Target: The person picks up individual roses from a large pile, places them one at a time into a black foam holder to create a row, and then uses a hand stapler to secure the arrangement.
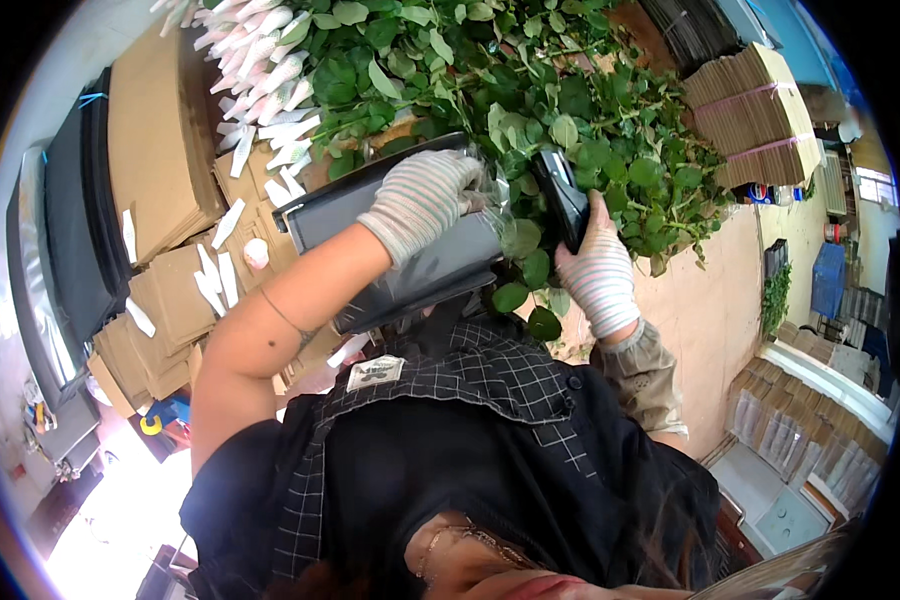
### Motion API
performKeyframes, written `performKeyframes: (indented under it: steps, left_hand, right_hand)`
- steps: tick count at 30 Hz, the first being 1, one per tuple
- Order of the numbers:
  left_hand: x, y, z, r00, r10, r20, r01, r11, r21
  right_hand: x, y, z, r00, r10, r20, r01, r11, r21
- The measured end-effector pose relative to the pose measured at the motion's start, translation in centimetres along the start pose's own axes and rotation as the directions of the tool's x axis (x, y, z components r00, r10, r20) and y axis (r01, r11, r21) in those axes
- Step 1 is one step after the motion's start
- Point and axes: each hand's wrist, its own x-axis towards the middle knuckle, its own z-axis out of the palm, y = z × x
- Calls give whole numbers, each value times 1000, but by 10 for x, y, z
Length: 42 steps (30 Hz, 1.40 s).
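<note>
My left hand (425, 200), in a striped knit glove, reaches over a dark grey, box-like holder (345, 226) in front of my apron. Its fingers are closed at the holder's right end, on crinkled clear plastic film (502, 212); part of the grip is hidden. My right hand (598, 265), gloved the same way with bare fingertips, is wrapped around a black stapler-like tool (562, 200) that points away from me. Leafy green stems (590, 110) lie just beyond both hands, and some leaves hang between them.
Flower heads in white net sleeves (260, 70) are piled at the far left. Loose white sleeves (228, 222) lie on flat cardboard pieces (175, 290). Large cardboard sheets (160, 130) stand at the left. A strapped cardboard stack (750, 115) is at the far right of the table (700, 310).
</note>
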Motion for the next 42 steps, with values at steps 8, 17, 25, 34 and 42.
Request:
performKeyframes:
  steps: [8, 17, 25, 34, 42]
  left_hand:
    - [59, 0, -11, 756, 535, 377, -651, 677, 344]
    - [82, -7, -35, 613, 564, 554, -687, 726, 21]
    - [84, -20, -32, 680, 448, 581, -288, 891, -351]
    - [82, -17, -32, 676, 473, 565, -214, 860, -463]
    - [11, -19, -56, 849, 462, -256, -505, 853, -133]
  right_hand:
    - [18, 14, 31, 960, 142, 243, -94, 976, -197]
    - [12, 22, -67, 862, -344, 372, 200, 905, 374]
    - [78, -17, -79, 419, -401, 815, 131, 914, 383]
    - [78, -54, -52, 317, -221, 922, 192, 967, 166]
    - [57, -59, -32, 617, -56, 785, 134, 990, -34]
